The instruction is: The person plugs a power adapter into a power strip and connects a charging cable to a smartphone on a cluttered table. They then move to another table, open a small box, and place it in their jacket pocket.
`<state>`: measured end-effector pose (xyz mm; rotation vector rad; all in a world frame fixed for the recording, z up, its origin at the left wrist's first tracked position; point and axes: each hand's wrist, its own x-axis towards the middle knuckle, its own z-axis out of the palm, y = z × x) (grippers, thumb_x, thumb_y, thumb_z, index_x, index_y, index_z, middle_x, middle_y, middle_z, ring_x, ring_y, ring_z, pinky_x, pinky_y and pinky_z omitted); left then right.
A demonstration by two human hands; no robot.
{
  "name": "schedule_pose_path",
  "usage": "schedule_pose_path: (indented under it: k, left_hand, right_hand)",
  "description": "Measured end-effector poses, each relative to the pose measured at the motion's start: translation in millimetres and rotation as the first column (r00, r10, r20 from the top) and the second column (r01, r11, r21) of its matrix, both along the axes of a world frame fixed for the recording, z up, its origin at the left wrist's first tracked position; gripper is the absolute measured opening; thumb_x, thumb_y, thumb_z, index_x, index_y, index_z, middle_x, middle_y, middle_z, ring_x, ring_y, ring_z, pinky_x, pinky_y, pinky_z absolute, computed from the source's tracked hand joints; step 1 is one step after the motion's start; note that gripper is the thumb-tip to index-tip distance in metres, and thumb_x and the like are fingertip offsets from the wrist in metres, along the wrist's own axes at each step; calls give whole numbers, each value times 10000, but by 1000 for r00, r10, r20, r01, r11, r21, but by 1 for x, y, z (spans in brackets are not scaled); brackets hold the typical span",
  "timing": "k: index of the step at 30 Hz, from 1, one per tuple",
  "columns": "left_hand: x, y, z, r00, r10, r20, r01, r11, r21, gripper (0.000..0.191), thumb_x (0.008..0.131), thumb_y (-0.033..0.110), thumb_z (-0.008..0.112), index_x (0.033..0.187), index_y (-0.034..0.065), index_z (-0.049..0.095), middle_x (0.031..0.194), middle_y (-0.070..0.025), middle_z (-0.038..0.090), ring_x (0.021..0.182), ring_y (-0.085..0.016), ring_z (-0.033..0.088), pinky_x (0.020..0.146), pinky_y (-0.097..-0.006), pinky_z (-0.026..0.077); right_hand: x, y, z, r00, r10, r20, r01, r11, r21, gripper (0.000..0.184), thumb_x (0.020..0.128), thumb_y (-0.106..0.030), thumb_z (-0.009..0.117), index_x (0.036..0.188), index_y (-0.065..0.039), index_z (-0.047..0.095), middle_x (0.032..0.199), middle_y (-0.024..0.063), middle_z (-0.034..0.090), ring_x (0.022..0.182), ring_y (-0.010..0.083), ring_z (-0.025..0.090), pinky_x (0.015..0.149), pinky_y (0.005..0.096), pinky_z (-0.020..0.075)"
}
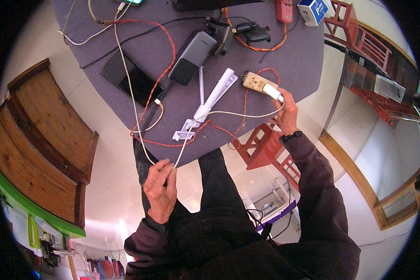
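My left hand [161, 187] pinches a white charging cable [185, 141] just off the table's near edge. From there the cable runs to a white charger plug [272, 92], seated at one end of a beige socket strip [255, 82]. My right hand [287, 111] has its fingers on the charger's cable end. Between my hands lies a white folding stand [210, 103], with twisted red wire [227, 132] beside it. A black smartphone [131, 77] lies to the left, a white connector at its edge. Beyond the stand rests a grey power bank [193, 57].
A black clamp mount [253, 32], a pink socket strip [284, 12] and a blue-and-white paper box [313, 11] occupy the far side of the grey-covered table [301, 63]. Red wooden chairs [266, 147] stand at right. At left is a brown wooden cabinet [45, 140].
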<state>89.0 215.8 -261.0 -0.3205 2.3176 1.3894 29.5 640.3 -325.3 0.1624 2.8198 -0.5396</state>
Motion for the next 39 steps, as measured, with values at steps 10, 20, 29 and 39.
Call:
schedule_pose_path:
  k: [10, 20, 29, 39]
  left_hand:
    - [1, -1, -1, 1000, 12, -12, -12, 1000, 8, 160, 795, -87, 713, 949, -53, 686, 997, -192, 680, 884, -318, 687, 772, -359, 552]
    - [-6, 2, 7, 998, 22, -53, -18, 998, 64, 178, 774, -77, 732, 942, -34, 689, 969, -178, 686, 859, -300, 683, 728, -351, 553]
    - [2, -6, -1, 993, 59, -106, -52, 997, 65, 177, 779, -81, 729, 946, -41, 685, 973, -179, 684, 862, -303, 686, 730, -345, 558]
    - [6, -7, -4, 993, 74, -90, -67, 995, 80, 198, 800, -52, 724, 992, -40, 678, 996, -182, 678, 896, -322, 687, 776, -369, 560]
  right_hand:
    - [-10, 2, 2, 972, 184, 146, -202, 972, 119, 430, 860, -13, 658, 1265, -45, 519, 1181, 204, 596, 1001, 410, 632, 786, 447, 541]
    - [-11, -9, 2, 950, 171, 262, -217, 963, 162, 429, 852, -17, 648, 1249, -13, 485, 1140, 218, 566, 983, 442, 611, 767, 509, 513]
    - [-10, -3, -6, 967, 167, 191, -202, 963, 180, 428, 830, -30, 683, 1220, -20, 509, 1114, 201, 594, 946, 416, 636, 762, 480, 534]
    - [-9, -2, -6, 970, 157, 185, -192, 962, 195, 417, 829, -30, 681, 1213, -38, 518, 1103, 186, 592, 966, 404, 634, 772, 470, 534]
